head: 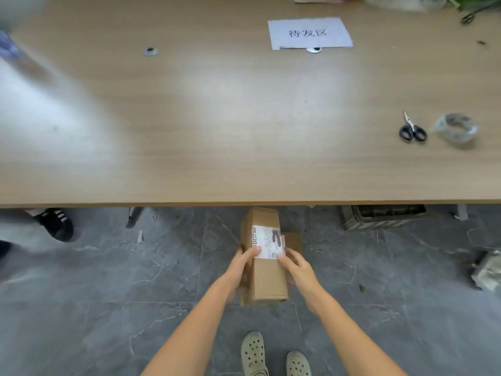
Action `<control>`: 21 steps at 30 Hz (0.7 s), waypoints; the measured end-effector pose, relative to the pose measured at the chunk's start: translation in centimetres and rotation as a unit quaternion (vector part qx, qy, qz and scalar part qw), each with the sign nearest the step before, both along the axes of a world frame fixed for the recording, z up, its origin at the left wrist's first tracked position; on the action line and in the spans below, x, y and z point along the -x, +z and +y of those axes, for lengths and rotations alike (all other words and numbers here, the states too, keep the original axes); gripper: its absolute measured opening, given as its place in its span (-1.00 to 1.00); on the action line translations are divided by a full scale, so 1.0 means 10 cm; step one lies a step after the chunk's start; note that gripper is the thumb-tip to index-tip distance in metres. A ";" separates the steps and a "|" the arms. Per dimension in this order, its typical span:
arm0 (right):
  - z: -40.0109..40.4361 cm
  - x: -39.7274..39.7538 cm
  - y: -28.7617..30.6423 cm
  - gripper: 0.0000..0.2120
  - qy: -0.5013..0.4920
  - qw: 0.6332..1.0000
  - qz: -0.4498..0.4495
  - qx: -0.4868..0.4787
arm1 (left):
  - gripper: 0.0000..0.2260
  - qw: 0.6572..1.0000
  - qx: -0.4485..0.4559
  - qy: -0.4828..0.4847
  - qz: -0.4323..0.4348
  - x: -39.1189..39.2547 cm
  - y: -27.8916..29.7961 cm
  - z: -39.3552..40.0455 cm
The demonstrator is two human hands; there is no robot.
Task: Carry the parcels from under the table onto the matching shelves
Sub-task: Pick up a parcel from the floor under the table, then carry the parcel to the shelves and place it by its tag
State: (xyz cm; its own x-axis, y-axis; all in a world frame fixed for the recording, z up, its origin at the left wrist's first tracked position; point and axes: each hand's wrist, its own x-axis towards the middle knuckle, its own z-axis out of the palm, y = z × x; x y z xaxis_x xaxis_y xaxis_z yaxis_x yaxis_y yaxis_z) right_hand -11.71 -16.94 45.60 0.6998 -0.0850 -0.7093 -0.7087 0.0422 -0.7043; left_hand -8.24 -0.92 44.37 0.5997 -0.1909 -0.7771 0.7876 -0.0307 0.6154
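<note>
A long brown cardboard parcel (267, 278) with a white shipping label on top is held above the grey floor, just in front of the wooden table's (244, 131) near edge. My left hand (242, 263) grips its left side, thumb on the label. My right hand (298, 267) holds its right side. A smaller brown parcel (294, 240) shows just behind and to the right of the long one; whether it is in my right hand I cannot tell.
On the table lie scissors (412, 128), a clear tape roll (456, 127) and a white paper sign (309, 32). A dark crate (382, 217) stands under the table at right. Another person's shoe (57, 222) is at left. My feet (273, 356) stand below.
</note>
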 end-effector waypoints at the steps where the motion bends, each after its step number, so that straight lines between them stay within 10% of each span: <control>1: -0.01 0.04 0.09 -0.53 -0.005 1.000 0.014 -0.012 | -0.34 1.000 0.015 0.002 0.010 0.05 0.11 0.00; 9: -0.17 0.56 0.68 -0.60 -0.128 0.988 0.008 -0.088 | -0.62 0.991 0.119 0.059 0.028 0.72 0.81 -0.12; 21: -0.45 1.40 1.58 -0.48 0.018 0.981 -0.042 -0.190 | -0.62 0.973 0.179 0.134 -0.062 1.86 1.71 -0.16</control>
